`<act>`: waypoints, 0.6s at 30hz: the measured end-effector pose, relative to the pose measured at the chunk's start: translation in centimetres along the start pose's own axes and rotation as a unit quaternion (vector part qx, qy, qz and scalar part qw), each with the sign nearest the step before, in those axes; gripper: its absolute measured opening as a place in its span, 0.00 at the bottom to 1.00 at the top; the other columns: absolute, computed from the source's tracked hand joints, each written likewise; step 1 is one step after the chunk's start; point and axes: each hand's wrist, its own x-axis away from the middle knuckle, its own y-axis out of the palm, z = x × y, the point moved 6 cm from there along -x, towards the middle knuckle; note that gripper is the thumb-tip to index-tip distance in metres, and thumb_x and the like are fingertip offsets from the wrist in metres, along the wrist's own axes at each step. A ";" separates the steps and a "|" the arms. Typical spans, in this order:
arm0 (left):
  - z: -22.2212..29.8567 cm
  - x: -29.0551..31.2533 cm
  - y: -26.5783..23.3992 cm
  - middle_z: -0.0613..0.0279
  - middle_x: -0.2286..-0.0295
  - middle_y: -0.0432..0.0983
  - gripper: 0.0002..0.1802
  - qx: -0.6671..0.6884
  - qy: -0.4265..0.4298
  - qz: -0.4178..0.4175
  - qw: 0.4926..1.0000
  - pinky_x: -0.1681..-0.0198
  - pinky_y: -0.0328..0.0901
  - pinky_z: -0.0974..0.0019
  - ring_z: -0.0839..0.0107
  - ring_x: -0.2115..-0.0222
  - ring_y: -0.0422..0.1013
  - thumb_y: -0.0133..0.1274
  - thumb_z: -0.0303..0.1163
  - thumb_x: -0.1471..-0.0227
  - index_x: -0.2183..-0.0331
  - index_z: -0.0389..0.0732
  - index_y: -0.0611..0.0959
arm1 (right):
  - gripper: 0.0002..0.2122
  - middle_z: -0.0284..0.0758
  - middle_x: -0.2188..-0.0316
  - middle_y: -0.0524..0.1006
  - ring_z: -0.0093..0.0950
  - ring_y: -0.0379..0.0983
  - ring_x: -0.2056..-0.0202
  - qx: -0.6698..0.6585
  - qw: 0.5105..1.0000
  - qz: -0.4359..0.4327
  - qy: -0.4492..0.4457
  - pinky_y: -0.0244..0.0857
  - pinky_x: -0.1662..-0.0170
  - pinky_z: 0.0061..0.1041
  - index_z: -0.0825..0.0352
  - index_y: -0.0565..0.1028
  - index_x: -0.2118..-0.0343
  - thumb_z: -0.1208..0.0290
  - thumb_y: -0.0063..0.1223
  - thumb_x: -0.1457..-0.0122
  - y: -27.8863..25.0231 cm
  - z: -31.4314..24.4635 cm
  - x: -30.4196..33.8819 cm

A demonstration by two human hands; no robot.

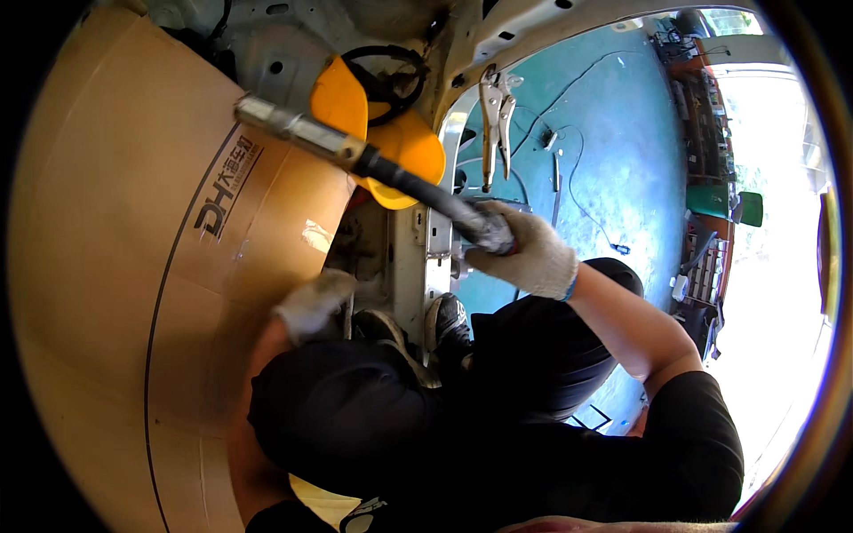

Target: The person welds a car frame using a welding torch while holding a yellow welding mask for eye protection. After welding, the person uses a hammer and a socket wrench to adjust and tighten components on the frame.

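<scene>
In my right hand [533, 249], wearing a pale knitted glove, is a long rod-shaped tool [386, 169] with a bare metal front part and a black middle. The fingers wrap round its near end, and its far end points up and left, over the cardboard. The tool's exact kind does not show. My left hand [315, 304], also gloved, is low beside the cardboard's edge, smeared by motion, so its fingers cannot be made out. Behind the tool lies a yellow helmet-like shell [409, 151] with a black band. Locking pliers [493, 133] hang at the metal frame's edge.
A large cardboard sheet [107, 266] covers the left side. Bare vehicle body metal [302, 44] runs across the top, with a sill between my feet. Cables [582, 151] trail over the blue-green floor [613, 115]. Shelves [702, 124] and a green bin [708, 199] stand right.
</scene>
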 end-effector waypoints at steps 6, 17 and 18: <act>-9.1 -1.1 5.3 0.41 0.46 0.75 0.36 -0.251 -0.104 0.258 0.927 0.43 0.69 0.46 0.42 0.46 0.73 0.62 0.54 0.45 0.42 0.44 0.77 | 0.26 0.31 0.62 0.82 0.21 0.78 0.63 -0.042 0.997 -0.019 0.057 0.76 0.54 0.26 0.65 0.75 0.42 0.69 0.71 0.43 -3.6 1.9 1.0; 5.0 -5.2 -0.5 0.58 0.56 0.81 0.29 0.059 0.117 0.009 0.991 0.56 0.75 0.65 0.70 0.57 0.77 0.59 0.40 0.34 0.37 0.41 0.71 | 0.21 0.32 0.63 0.81 0.24 0.77 0.63 0.013 0.996 0.066 0.062 0.74 0.52 0.29 0.64 0.81 0.47 0.70 0.68 0.44 -12.8 15.8 4.6; 7.7 -5.0 -1.4 0.56 0.55 0.81 0.32 0.058 0.077 0.034 0.995 0.56 0.75 0.63 0.67 0.58 0.79 0.60 0.42 0.34 0.35 0.42 0.69 | 0.21 0.31 0.64 0.81 0.23 0.77 0.63 -0.012 0.994 0.085 0.065 0.74 0.54 0.29 0.65 0.80 0.47 0.69 0.68 0.44 -12.2 17.4 4.6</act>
